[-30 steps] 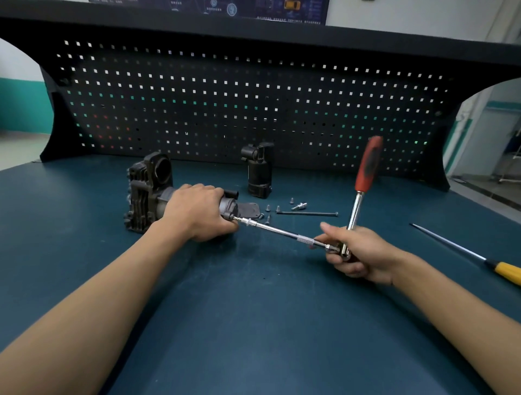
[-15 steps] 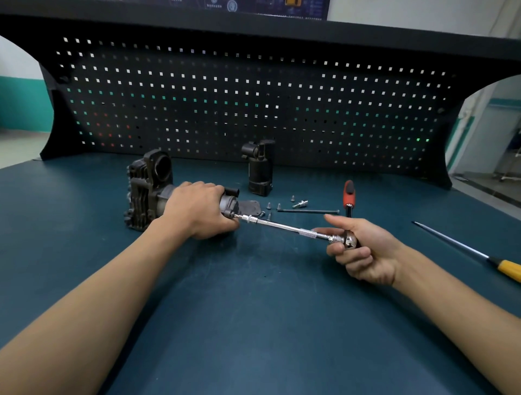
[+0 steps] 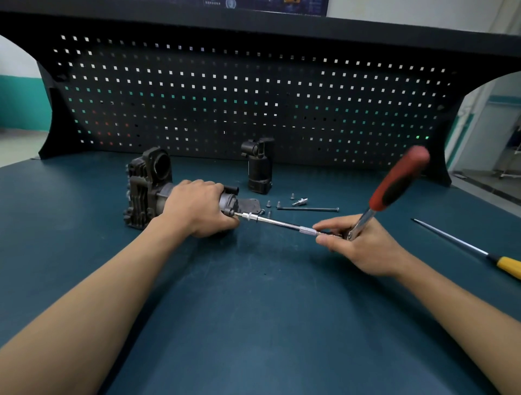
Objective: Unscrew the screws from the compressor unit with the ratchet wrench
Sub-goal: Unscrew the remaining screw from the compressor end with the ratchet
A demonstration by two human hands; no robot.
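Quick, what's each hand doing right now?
Left hand: gripping the compressor unit.
Right hand: pinching the ratchet wrench at its head.

no legible text or numbers, poster strip (image 3: 265,4) above the pegboard (image 3: 253,98), print too small and blurred to read

1. Soft overhead light is falling evenly, and faint shadows are pooling beneath the right hand (image 3: 366,248) and its fingers (image 3: 331,224).
2. The red wrench handle (image 3: 400,180), above those fingers, is smearing with motion blur.
3. Wide-angle distortion is bending the pegboard (image 3: 253,98) edges far behind them.
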